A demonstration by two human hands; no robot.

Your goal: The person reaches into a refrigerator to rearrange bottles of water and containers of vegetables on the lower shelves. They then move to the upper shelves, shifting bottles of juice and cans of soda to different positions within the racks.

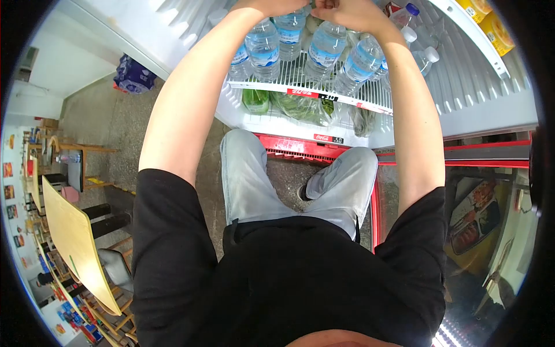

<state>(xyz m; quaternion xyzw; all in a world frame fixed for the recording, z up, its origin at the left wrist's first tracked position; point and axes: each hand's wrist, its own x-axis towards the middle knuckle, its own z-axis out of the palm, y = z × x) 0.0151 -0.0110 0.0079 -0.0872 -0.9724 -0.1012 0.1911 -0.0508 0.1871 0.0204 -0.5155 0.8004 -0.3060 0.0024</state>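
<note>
Both arms reach into an open drinks fridge, over a wire shelf [292, 84] of water bottles. At the top edge my left hand [283, 6] is partly cut off; its fingers do not show clearly. It is just above a water bottle [290, 36] with a blue label. Close beside it, my right hand [345, 13] has its fingers curled in, above another water bottle [325, 51]. What those fingers hold, if anything, I cannot make out. One more bottle [264, 51] stands under my left forearm, and a tilted bottle [361, 62] is near my right wrist.
On the lower level lie a green bottle [255, 99] and bagged green vegetables [298, 105]. Yellow packages [496, 32] sit at upper right, by the shelf edge. The glass door [480, 225] swings out on my right. A yellow table [75, 243] stands at left.
</note>
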